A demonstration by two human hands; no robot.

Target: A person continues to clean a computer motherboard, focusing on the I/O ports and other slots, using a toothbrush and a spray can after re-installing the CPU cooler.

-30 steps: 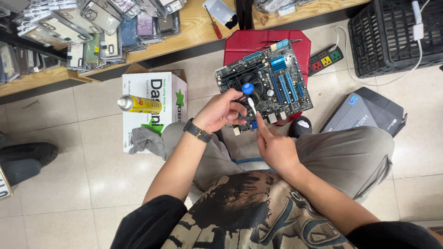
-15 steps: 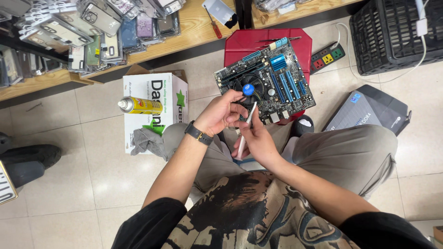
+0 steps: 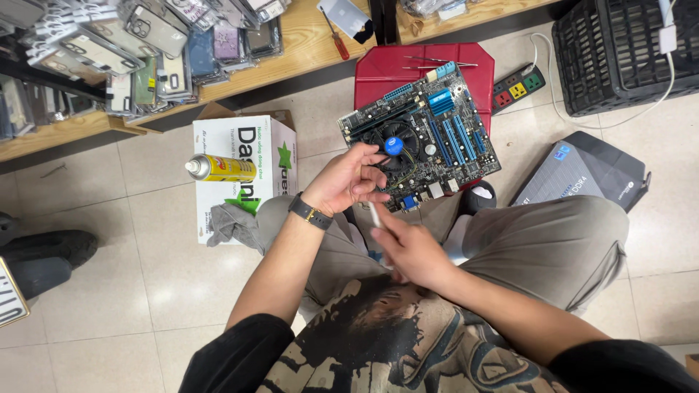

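Blue-slotted and green-black, the motherboard lies flat on a red stool just ahead of the person's knees, its near edge right above the lap. The left hand is out over that near edge, fingers half curled and loosely spread, tips reaching toward the round cooler fan with its blue centre cap. Whether they touch the fan or hover just off it, I can't tell from this angle.

The right hand sits lower, over the lap, closed around a slim white stick-like tool. What kind of tool it is, too small to say. Its long axis runs up and slightly left, the free tip pointing at the board's near edge, just short of the row of ports. So the board lies straight ahead of both hands, and the left hand is clearly the nearer one; the right is just behind it, tool tip close beside the left palm.

Off to the left, a yellow spray can rests on its side on a white cardboard box, grey cloth beside it. A red-handled screwdriver lies on the wooden bench beyond, well apart from both hands.
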